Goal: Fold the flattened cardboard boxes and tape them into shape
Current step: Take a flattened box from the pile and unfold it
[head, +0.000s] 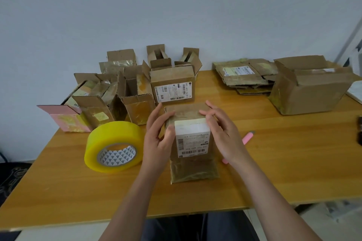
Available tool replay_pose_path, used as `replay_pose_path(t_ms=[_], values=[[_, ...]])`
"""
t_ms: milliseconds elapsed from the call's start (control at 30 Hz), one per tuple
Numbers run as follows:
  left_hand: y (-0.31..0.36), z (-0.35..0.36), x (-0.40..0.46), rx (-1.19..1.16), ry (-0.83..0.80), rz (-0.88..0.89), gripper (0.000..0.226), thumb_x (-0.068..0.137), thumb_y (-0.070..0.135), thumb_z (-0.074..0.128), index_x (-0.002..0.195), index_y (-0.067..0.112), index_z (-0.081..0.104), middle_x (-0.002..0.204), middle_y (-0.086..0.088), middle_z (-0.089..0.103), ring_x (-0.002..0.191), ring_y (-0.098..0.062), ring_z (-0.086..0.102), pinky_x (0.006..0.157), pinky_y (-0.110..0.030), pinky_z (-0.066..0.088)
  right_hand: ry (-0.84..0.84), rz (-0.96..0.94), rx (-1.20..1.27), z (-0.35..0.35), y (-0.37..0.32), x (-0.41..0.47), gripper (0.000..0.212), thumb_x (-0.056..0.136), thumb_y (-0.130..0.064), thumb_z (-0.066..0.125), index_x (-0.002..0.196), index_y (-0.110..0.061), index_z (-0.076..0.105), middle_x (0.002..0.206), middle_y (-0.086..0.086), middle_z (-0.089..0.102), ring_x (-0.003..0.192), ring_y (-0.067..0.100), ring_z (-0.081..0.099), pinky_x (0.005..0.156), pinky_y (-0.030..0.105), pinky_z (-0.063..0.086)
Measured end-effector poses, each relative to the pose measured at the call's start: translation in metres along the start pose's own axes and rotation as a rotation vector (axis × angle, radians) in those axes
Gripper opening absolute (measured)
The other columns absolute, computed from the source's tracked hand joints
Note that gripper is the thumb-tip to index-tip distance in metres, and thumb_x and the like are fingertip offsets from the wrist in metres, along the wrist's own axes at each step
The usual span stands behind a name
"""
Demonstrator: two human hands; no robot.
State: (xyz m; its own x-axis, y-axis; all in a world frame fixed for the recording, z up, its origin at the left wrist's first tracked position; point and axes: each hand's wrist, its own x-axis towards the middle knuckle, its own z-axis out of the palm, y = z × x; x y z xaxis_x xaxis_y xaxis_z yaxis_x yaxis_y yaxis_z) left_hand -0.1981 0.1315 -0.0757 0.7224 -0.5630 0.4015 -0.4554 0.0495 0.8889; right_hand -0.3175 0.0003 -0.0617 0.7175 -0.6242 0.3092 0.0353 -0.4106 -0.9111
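A small brown cardboard box (193,143) with a white shipping label stands in the middle of the wooden table (274,162). My left hand (158,135) grips its left side, thumb on the front and fingers over the top edge. My right hand (223,133) rests against its right side, fingers spread over the taped top. A big roll of yellow tape (114,146) lies just left of my left hand. A pile of flattened boxes (244,76) sits at the back right.
Several folded boxes (117,92) with open flaps crowd the back left, one of them pink (66,119). A labelled box (172,86) stands behind the held one. A large open box (309,88) lies at the right. A pink cutter (247,138) peeks out behind my right hand.
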Motion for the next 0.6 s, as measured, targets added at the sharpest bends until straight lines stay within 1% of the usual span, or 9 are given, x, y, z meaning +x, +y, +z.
replay_pose_path(t_ms=[67, 133, 200, 267, 333, 400, 433, 500, 600], values=[[-0.003, 0.001, -0.001, 0.0, 0.043, 0.019, 0.031, 0.091, 0.027, 0.051, 0.119, 0.028, 0.065, 0.144, 0.018, 0.044, 0.135, 0.003, 0.037, 0.106, -0.035, 0.046, 0.021, 0.028, 0.008, 0.0, -0.003, 0.004, 0.024, 0.096, -0.042, 0.052, 0.102, -0.024, 0.067, 0.14, -0.02, 0.044, 0.116, -0.028, 0.032, 0.083, -0.006, 0.029], [-0.004, 0.002, -0.001, -0.003, 0.073, 0.035, 0.031, 0.091, 0.024, 0.052, 0.118, 0.023, 0.067, 0.141, 0.015, 0.048, 0.133, 0.002, 0.041, 0.106, -0.036, 0.046, 0.029, 0.07, 0.032, -0.002, -0.006, 0.011, 0.015, 0.097, -0.029, 0.058, 0.096, -0.02, 0.069, 0.134, -0.019, 0.048, 0.113, -0.026, 0.036, 0.079, -0.006, 0.03], [-0.003, 0.003, -0.001, 0.004, 0.094, 0.053, 0.03, 0.091, 0.027, 0.052, 0.116, 0.022, 0.068, 0.139, 0.013, 0.051, 0.131, 0.001, 0.043, 0.105, -0.032, 0.047, 0.023, 0.104, 0.064, -0.004, -0.009, 0.014, 0.011, 0.095, -0.019, 0.059, 0.091, -0.019, 0.07, 0.131, -0.019, 0.049, 0.114, -0.017, 0.041, 0.08, 0.001, 0.034], [-0.004, 0.003, -0.001, 0.033, 0.117, 0.09, 0.033, 0.088, 0.032, 0.05, 0.112, 0.02, 0.069, 0.136, 0.01, 0.053, 0.129, -0.001, 0.046, 0.101, -0.027, 0.048, 0.029, 0.11, 0.059, -0.005, -0.011, 0.014, 0.014, 0.093, -0.014, 0.059, 0.084, -0.021, 0.068, 0.129, -0.017, 0.05, 0.115, -0.008, 0.045, 0.08, 0.008, 0.035], [-0.004, 0.002, -0.004, 0.05, 0.135, 0.111, 0.033, 0.088, 0.033, 0.049, 0.11, 0.02, 0.07, 0.134, 0.008, 0.055, 0.126, -0.001, 0.048, 0.095, -0.02, 0.049, 0.03, 0.123, 0.07, -0.006, -0.013, 0.013, 0.018, 0.091, -0.011, 0.06, 0.079, -0.023, 0.067, 0.126, -0.016, 0.051, 0.111, -0.003, 0.049, 0.079, 0.01, 0.036], [-0.005, 0.003, -0.006, 0.05, 0.146, 0.12, 0.029, 0.088, 0.032, 0.049, 0.109, 0.024, 0.069, 0.134, 0.008, 0.055, 0.125, -0.002, 0.049, 0.094, -0.017, 0.047, 0.031, 0.167, 0.137, -0.009, -0.013, 0.015, 0.017, 0.089, -0.011, 0.063, 0.078, -0.022, 0.07, 0.122, -0.02, 0.053, 0.106, 0.002, 0.051, 0.082, 0.019, 0.038], [-0.005, 0.004, -0.007, 0.047, 0.151, 0.119, 0.029, 0.089, 0.031, 0.049, 0.109, 0.024, 0.069, 0.134, 0.008, 0.055, 0.126, -0.003, 0.049, 0.095, -0.017, 0.046, 0.036, 0.198, 0.174, -0.009, -0.012, 0.016, 0.017, 0.088, -0.01, 0.064, 0.077, -0.022, 0.071, 0.119, -0.022, 0.054, 0.104, 0.002, 0.052, 0.083, 0.024, 0.039], [-0.007, 0.005, -0.007, 0.052, 0.168, 0.128, 0.029, 0.089, 0.029, 0.049, 0.109, 0.023, 0.069, 0.134, 0.005, 0.056, 0.125, -0.003, 0.05, 0.096, -0.015, 0.045, 0.057, 0.228, 0.208, -0.009, -0.01, 0.019, 0.019, 0.086, -0.008, 0.065, 0.074, -0.022, 0.072, 0.116, -0.022, 0.057, 0.1, 0.001, 0.052, 0.084, 0.028, 0.039], [-0.008, 0.007, -0.007, 0.07, 0.192, 0.169, 0.03, 0.09, 0.026, 0.047, 0.109, 0.02, 0.068, 0.134, -0.001, 0.057, 0.124, -0.002, 0.052, 0.094, -0.013, 0.044, 0.078, 0.182, 0.208, -0.006, -0.004, 0.015, 0.021, 0.089, -0.011, 0.064, 0.08, -0.026, 0.074, 0.115, -0.025, 0.058, 0.102, -0.005, 0.052, 0.087, 0.027, 0.04]])
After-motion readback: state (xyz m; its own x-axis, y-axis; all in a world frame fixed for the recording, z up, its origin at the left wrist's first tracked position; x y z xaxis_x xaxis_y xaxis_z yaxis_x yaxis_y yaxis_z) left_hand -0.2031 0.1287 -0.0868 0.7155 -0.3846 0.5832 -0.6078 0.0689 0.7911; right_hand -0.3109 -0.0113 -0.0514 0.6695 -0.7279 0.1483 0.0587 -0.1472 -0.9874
